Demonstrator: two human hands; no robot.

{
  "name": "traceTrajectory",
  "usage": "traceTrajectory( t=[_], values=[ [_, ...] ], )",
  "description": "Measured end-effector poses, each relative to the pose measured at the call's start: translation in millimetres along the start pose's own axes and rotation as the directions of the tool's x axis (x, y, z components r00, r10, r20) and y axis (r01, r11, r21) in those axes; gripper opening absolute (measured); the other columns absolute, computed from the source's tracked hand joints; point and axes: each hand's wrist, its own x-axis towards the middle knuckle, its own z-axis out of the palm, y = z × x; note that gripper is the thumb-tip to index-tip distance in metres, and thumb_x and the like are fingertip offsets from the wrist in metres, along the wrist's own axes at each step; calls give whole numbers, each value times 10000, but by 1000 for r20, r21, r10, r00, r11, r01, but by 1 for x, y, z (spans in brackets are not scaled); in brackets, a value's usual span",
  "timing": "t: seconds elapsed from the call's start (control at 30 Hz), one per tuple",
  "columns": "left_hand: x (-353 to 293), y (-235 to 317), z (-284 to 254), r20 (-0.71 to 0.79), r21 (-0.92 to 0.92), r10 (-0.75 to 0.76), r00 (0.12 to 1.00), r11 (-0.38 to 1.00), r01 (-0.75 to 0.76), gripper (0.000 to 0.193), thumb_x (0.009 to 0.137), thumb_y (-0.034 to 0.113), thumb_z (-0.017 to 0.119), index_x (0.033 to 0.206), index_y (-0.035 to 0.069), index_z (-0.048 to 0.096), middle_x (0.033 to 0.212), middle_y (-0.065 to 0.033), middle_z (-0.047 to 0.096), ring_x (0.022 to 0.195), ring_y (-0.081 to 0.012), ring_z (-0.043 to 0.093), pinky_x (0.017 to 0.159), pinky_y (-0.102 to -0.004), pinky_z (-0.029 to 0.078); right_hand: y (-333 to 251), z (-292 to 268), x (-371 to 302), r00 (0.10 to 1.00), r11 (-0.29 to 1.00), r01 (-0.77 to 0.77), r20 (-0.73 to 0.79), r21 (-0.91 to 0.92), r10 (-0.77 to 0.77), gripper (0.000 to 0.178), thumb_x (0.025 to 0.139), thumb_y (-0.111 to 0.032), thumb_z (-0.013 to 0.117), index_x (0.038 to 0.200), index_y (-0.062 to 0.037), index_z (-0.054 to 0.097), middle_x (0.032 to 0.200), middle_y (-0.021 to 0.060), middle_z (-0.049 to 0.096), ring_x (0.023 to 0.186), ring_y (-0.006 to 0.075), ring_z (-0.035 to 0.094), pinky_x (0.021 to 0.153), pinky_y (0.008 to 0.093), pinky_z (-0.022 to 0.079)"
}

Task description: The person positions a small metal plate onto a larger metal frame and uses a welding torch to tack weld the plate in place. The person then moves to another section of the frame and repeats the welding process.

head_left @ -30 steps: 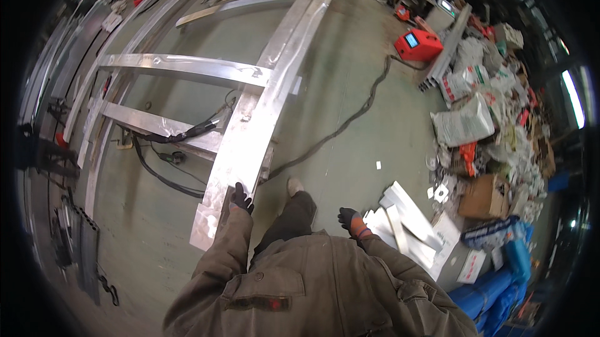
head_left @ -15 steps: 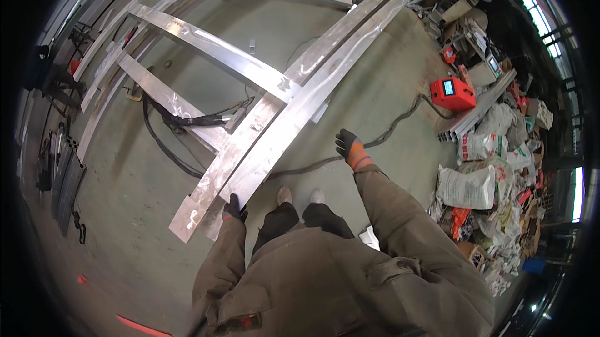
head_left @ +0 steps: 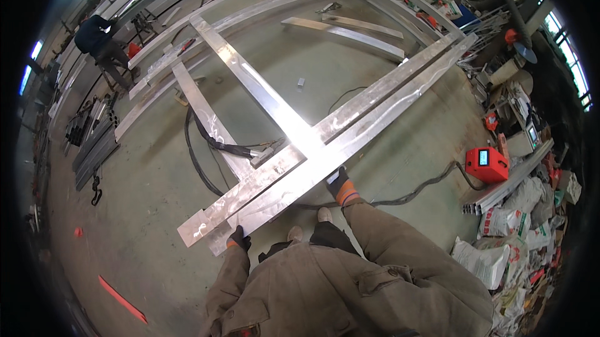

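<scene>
A long silvery metal beam (head_left: pixel 375 125) crosses in front of me, running from near left to far right. It lies alongside a second beam (head_left: pixel 257 174) in a large frame, with a narrow gap between them. My left hand (head_left: pixel 239 239), in a dark glove with an orange cuff, is closed on the edge of the nearer beam by its left end. My right hand (head_left: pixel 341 188), gloved alike, is closed around a small pale metal piece (head_left: pixel 332 177) that juts from the beam's near edge. Its fingertips are partly hidden.
A black cable (head_left: pixel 400 199) runs across the floor to a red machine (head_left: pixel 487 165) with a screen. A torch-like tool (head_left: pixel 234 149) rests on a crosspiece (head_left: pixel 209 109). White sacks (head_left: pixel 481 262) and scrap line the right side. Another person (head_left: pixel 95 40) bends at the far left.
My right hand, open over the floor before, has come to the beam's edge and closed at the small metal piece. My left hand stays on the beam. The view has shifted.
</scene>
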Motion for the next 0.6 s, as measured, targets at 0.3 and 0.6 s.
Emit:
traceTrajectory(
  t=[0.3, 0.6],
  values=[
    [19, -9, 1, -116, -81, 30, 993, 996, -39, 532, 1019, 536, 720, 1286, 77, 679, 1098, -138, 720, 892, -352, 708, 709, -548, 553, -31, -70, -13, 926, 935, 322, 155, 147, -343, 284, 1056, -240, 548, 1300, -156, 666, 1249, 59, 745, 1146, 308, 676, 1016, 476, 505],
    [-5, -10, -2, 85, -252, 73, 994, 966, -49, 618, 1094, 505, 634, 1502, 44, 572, 1435, -170, 668, 1223, -389, 670, 1028, -579, 583, -27, 39, -8, 964, 631, 243, -255, 737, -74, 291, 1048, -301, 547, 1268, -208, 713, 1259, 75, 756, 1137, 331, 708, 967, 488, 551]
  ],
)
